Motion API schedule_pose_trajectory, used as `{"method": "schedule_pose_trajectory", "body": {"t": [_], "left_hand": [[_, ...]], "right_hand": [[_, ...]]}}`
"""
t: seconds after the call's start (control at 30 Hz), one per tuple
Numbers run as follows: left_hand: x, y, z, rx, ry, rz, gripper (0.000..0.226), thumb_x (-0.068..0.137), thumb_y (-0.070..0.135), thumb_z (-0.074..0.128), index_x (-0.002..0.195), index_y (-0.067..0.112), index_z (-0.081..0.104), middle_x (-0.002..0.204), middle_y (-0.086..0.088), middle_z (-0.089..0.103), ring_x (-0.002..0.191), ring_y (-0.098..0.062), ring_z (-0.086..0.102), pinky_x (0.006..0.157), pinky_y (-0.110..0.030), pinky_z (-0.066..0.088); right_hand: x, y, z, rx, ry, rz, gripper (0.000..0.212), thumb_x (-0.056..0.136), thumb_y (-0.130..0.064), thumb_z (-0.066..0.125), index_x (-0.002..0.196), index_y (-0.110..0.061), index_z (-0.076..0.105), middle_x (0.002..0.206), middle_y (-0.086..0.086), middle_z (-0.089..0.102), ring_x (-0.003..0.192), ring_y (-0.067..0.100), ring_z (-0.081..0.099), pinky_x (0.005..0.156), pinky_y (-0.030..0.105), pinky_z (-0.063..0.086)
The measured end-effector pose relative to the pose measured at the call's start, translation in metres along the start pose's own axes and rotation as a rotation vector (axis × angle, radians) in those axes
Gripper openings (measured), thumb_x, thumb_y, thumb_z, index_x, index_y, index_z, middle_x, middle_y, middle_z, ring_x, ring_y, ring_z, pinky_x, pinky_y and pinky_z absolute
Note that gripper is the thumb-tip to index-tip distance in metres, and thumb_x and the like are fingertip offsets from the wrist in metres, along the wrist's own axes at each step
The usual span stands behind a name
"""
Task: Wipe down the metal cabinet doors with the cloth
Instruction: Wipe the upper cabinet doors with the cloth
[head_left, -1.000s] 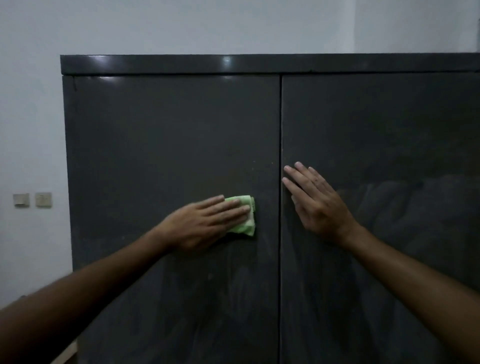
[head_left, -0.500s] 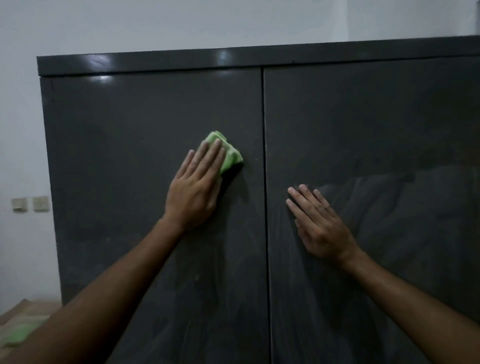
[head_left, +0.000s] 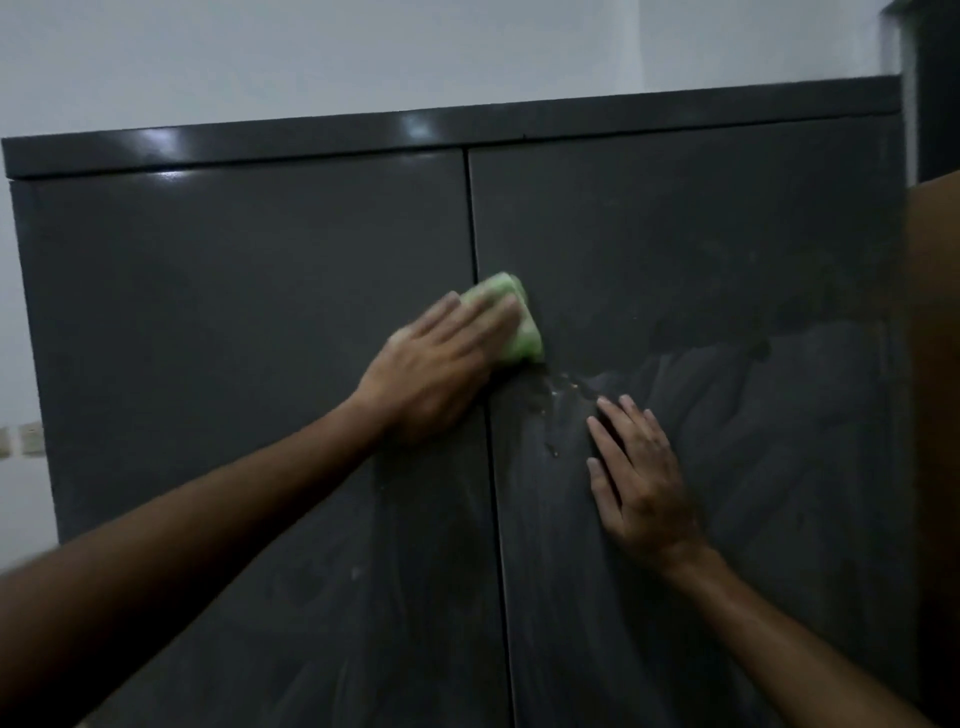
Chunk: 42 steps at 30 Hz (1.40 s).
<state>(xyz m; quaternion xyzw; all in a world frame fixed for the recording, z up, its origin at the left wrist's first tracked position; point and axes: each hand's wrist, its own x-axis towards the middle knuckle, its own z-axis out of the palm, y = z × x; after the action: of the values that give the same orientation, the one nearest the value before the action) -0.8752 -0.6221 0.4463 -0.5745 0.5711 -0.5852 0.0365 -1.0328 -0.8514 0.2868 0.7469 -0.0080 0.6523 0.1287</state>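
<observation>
A pale wall (head_left: 311, 57) stood behind the dark grey metal cabinet (head_left: 467, 127) that filled the frame. My left hand (head_left: 436, 364) pressed the folded green cloth (head_left: 519, 317) flat under straight fingers at mid-frame, the cloth lying across the seam onto the right door (head_left: 701, 234). My right hand (head_left: 639, 483), below and to the right, lay open with fingers spread against that door, holding nothing. Smeared streaks marked the left door (head_left: 234, 312) and the right door lower down. Wall sockets (head_left: 21, 441) showed at the left edge.
</observation>
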Motion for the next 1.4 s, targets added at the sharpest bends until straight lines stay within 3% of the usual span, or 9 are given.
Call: {"method": "schedule_pose_trajectory", "body": {"t": [0.07, 0.13, 0.3, 0.47, 0.67, 0.83, 1.03, 1.2, 1.4], "left_hand": [[-0.007, 0.000, 0.002, 0.015, -0.126, 0.356, 0.059, 0.110, 0.034, 0.031, 0.166, 0.016, 0.020, 0.174, -0.003, 0.013, 0.162, -0.022, 0.009, 0.132, -0.043, 0.006], [-0.002, -0.014, 0.000, 0.011, -0.123, 0.420, 0.058, 0.110, 0.033, 0.033, 0.165, 0.017, 0.024, 0.173, -0.003, 0.019, 0.161, -0.022, 0.015, 0.132, -0.044, 0.012], [0.028, 0.008, -0.009, -0.072, 0.133, -0.330, 0.060, 0.111, 0.033, 0.036, 0.166, 0.012, 0.021, 0.174, -0.009, 0.016, 0.162, -0.026, 0.008, 0.132, -0.048, 0.011], [0.011, 0.045, 0.017, -0.013, -0.096, 0.424, 0.057, 0.110, 0.032, 0.032, 0.164, 0.016, 0.027, 0.173, -0.003, 0.018, 0.161, -0.022, 0.013, 0.132, -0.044, 0.009], [0.046, 0.064, 0.009, -0.085, 0.145, -0.267, 0.060, 0.110, 0.029, 0.042, 0.165, 0.011, 0.025, 0.173, -0.008, 0.018, 0.162, -0.027, 0.012, 0.131, -0.049, 0.014], [0.038, 0.060, 0.022, 0.020, -0.076, 0.432, 0.058, 0.110, 0.032, 0.035, 0.165, 0.016, 0.026, 0.173, -0.004, 0.018, 0.161, -0.023, 0.012, 0.132, -0.045, 0.011], [0.083, 0.057, 0.004, -0.052, 0.126, -0.210, 0.060, 0.111, 0.032, 0.037, 0.165, 0.012, 0.023, 0.173, -0.009, 0.016, 0.162, -0.028, 0.010, 0.132, -0.047, 0.010], [0.070, 0.063, 0.020, 0.013, -0.068, 0.431, 0.059, 0.109, 0.031, 0.033, 0.165, 0.015, 0.025, 0.173, -0.004, 0.018, 0.161, -0.023, 0.013, 0.132, -0.045, 0.011], [0.110, 0.098, 0.019, -0.069, 0.162, -0.147, 0.061, 0.108, 0.030, 0.037, 0.165, 0.012, 0.024, 0.174, -0.007, 0.016, 0.162, -0.027, 0.010, 0.132, -0.047, 0.010]], "right_hand": [[-0.003, 0.004, -0.001, -0.009, 0.003, 0.004, 0.044, 0.098, -0.015, 0.058, 0.138, 0.002, 0.059, 0.152, 0.020, 0.049, 0.147, 0.036, 0.038, 0.118, 0.058, 0.034], [-0.007, 0.008, -0.002, -0.014, 0.012, 0.011, 0.044, 0.097, -0.015, 0.059, 0.137, 0.002, 0.060, 0.151, 0.020, 0.049, 0.147, 0.036, 0.039, 0.118, 0.057, 0.034], [-0.013, 0.021, -0.013, -0.056, 0.049, 0.083, 0.044, 0.098, -0.017, 0.056, 0.137, 0.003, 0.059, 0.151, 0.021, 0.049, 0.146, 0.037, 0.039, 0.118, 0.058, 0.034], [-0.019, 0.043, -0.022, -0.098, 0.078, 0.138, 0.045, 0.096, -0.014, 0.059, 0.138, 0.004, 0.059, 0.152, 0.022, 0.048, 0.146, 0.039, 0.039, 0.116, 0.060, 0.035], [-0.027, 0.049, -0.014, -0.131, 0.046, 0.133, 0.048, 0.103, -0.021, 0.046, 0.145, 0.002, 0.051, 0.157, 0.019, 0.042, 0.150, 0.036, 0.033, 0.119, 0.059, 0.031], [-0.026, 0.051, -0.015, -0.119, 0.037, 0.132, 0.049, 0.103, -0.022, 0.045, 0.146, 0.001, 0.049, 0.158, 0.018, 0.041, 0.151, 0.036, 0.032, 0.121, 0.058, 0.029], [-0.027, 0.049, -0.017, -0.087, 0.038, 0.135, 0.048, 0.102, -0.021, 0.048, 0.146, 0.000, 0.050, 0.158, 0.017, 0.041, 0.151, 0.034, 0.032, 0.122, 0.056, 0.029], [-0.027, 0.066, -0.037, -0.025, 0.091, 0.195, 0.043, 0.099, -0.013, 0.054, 0.139, 0.004, 0.057, 0.152, 0.020, 0.048, 0.148, 0.035, 0.037, 0.120, 0.054, 0.032], [-0.049, 0.089, -0.047, -0.119, 0.072, 0.289, 0.046, 0.099, -0.018, 0.054, 0.140, 0.001, 0.056, 0.153, 0.020, 0.046, 0.148, 0.035, 0.036, 0.120, 0.056, 0.032]]}}
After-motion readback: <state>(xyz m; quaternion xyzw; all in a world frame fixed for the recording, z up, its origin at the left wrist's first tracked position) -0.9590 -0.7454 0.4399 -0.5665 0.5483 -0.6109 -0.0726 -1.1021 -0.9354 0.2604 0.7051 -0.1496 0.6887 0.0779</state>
